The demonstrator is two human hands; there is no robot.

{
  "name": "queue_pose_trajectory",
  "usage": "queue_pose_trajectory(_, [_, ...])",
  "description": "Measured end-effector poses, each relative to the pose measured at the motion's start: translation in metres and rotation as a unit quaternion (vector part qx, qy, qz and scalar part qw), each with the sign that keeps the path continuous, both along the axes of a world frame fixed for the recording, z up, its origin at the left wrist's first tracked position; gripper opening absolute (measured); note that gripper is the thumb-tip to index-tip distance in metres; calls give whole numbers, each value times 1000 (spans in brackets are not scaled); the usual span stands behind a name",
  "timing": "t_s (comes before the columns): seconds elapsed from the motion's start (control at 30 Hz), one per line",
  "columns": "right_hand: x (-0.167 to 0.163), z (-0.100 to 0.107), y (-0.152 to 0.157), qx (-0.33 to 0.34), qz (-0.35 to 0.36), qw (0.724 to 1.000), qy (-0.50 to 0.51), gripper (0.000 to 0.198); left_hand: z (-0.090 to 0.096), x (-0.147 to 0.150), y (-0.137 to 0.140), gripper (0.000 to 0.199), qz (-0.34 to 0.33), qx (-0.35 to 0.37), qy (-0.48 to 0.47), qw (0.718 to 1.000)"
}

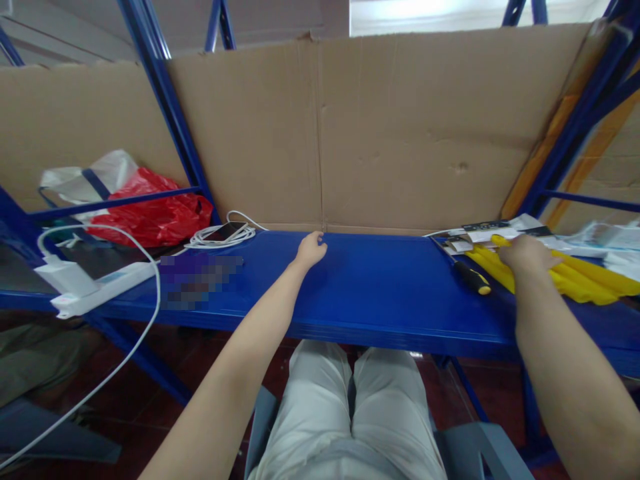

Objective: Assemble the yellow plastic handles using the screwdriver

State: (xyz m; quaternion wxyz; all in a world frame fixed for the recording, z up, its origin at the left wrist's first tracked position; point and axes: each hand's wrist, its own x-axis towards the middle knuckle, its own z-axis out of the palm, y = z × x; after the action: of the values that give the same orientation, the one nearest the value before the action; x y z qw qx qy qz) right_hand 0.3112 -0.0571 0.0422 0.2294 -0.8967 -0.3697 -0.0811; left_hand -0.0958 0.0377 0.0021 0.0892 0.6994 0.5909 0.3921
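Observation:
My left hand (312, 250) rests at the back of the blue shelf top (380, 287), near the cardboard. Its fingers are loosely curled with a small gap between them, and nothing shows in it. Over on the right, my right hand (529, 255) is closed on a crumpled yellow cloth (585, 277); its fingertips are partly hidden. Just left of that cloth lies a screwdriver (470, 277) with a black and yellow handle. White and black papers or packets (487, 233) lie behind the cloth.
A white power strip (107, 290) with a plugged-in charger (67, 275) sits at left, its cable (157, 280) hanging over the edge. Beyond are a coiled white cable (200, 239) and a red plastic bag (155, 210). Cardboard (375, 133) walls the back between blue posts (165, 100).

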Motion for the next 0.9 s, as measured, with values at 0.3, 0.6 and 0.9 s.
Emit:
queue_pose_trajectory(0.3, [-44, 14, -3, 194, 124, 972, -37, 36, -1, 14, -8, 48, -78, 59, -27, 995])
queue_pose_trajectory(0.6, [-133, 11, 42, 192, 376, 906, -28, 43, 24, 89, -23, 30, -255, 0, -218, 942])
queue_pose_trajectory(0.9, [-171, -11, 42, 175, 422, 890, 11, 48, 14, 99, -23, 17, -201, -19, -375, 905])
